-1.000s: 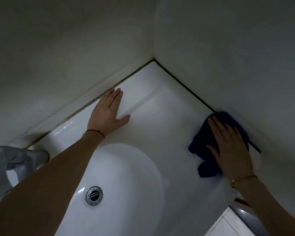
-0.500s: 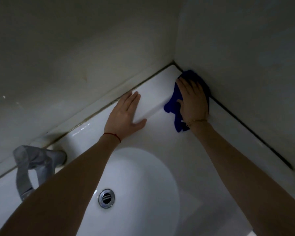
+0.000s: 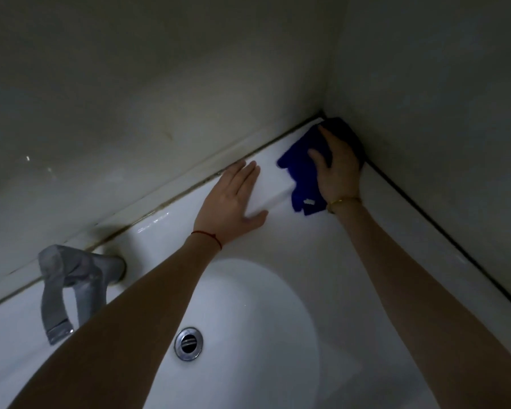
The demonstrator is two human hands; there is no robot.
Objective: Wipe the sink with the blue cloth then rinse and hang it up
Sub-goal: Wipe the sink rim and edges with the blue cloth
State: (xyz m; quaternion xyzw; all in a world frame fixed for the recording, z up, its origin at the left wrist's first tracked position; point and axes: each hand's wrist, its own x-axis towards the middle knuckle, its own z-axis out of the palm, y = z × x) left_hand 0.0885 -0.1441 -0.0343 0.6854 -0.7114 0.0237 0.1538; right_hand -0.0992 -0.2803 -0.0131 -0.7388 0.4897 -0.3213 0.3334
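Landmark taken: the drain (image 3: 188,343), at the bottom of the white sink (image 3: 278,305) basin.

Far left of the drain and above it — a grey tap (image 3: 71,278), mounted on the back ledge near the wall joint.

Above the drain, slightly right — the left hand (image 3: 233,199) is laid flat on the back ledge, fingers straight and together, thumb spread; nothing is held. It is judged to be bracing only.

Up and right of the drain, in the far corner where the two walls meet — the blue cloth (image 3: 301,169) is pressed onto the ledge under the right hand (image 3: 337,169), fingers extended over it and slightly spread, not pinching. A small white tag (image 3: 309,202) is seen at the cloth's near edge.

Handling, as judged: the cloth is soft, light and limp, bunched rather than folded; it will drape and trail if lifted by one corner. On glazed ceramic it is likely to slide easily, more so when wet. For rinsing it is best gathered in a fist at the middle; for hanging, taken by an upper edge.
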